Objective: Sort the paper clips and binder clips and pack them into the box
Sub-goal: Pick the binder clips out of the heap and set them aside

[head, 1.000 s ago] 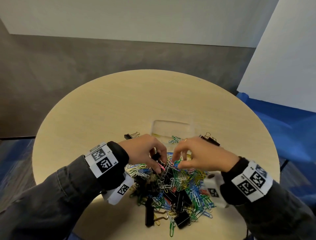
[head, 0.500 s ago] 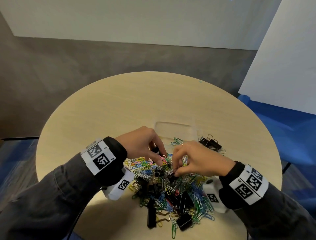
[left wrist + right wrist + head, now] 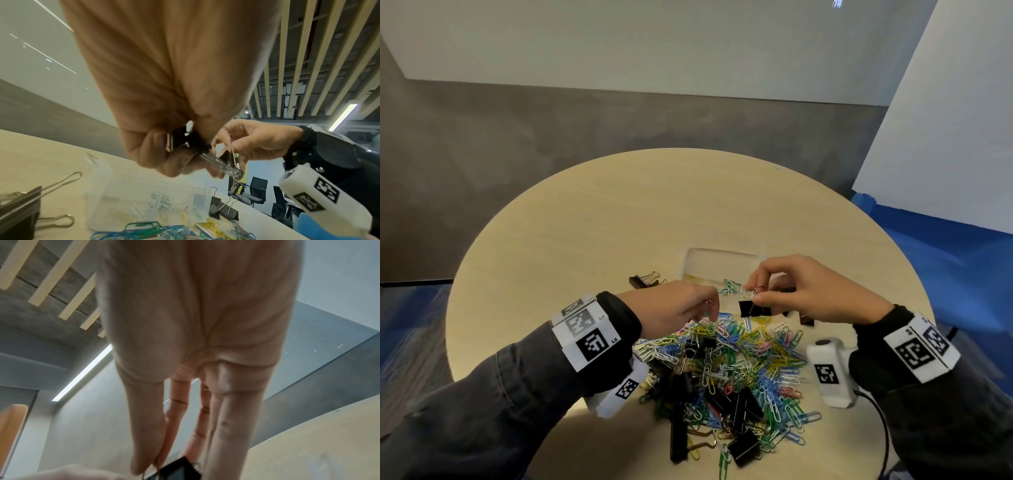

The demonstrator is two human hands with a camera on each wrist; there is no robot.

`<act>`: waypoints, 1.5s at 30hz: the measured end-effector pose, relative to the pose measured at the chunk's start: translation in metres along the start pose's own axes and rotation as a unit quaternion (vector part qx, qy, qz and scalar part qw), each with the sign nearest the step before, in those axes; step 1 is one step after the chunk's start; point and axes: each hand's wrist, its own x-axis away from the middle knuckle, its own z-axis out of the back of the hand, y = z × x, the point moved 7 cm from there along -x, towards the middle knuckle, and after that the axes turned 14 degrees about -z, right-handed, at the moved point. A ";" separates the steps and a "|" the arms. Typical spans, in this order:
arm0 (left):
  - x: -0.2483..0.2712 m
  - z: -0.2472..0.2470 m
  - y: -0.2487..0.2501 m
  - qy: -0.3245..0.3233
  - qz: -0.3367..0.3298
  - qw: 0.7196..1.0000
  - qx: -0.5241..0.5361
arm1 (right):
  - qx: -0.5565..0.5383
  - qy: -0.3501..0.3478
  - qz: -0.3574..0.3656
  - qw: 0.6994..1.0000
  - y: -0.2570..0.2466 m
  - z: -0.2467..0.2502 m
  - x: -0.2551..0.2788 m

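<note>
The right hand [image 3: 815, 291] pinches a black metal binder clip [image 3: 754, 308] by its handle, lifting it free of the pile, while the left hand's fingers [image 3: 156, 146] clamp another.

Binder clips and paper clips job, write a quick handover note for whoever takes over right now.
Right hand: pinches a black binder clip by its wire handle, lifted above the pile.
Left hand: grips clips at the pile's far edge.
Clear box: beyond the pile, some paper clips already inside.
Small groups of binder clips lie either side of the box.
Left: most of the mixed pile is unsorted.
</note>
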 end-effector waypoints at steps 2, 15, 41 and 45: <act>-0.002 0.000 0.005 0.002 -0.011 1.000 -0.006 | 0.001 -0.008 0.000 1.000 0.002 0.005 0.003; 0.000 -0.005 0.005 -0.001 0.051 0.999 -0.003 | 0.084 0.038 -0.075 0.993 0.036 0.039 0.003; 0.000 0.002 0.003 0.038 0.018 0.998 0.042 | 0.264 0.079 -0.173 0.946 0.041 0.050 0.013; -0.002 0.002 0.002 0.041 0.012 0.998 0.039 | 0.283 -0.010 -0.281 0.917 0.072 0.050 0.020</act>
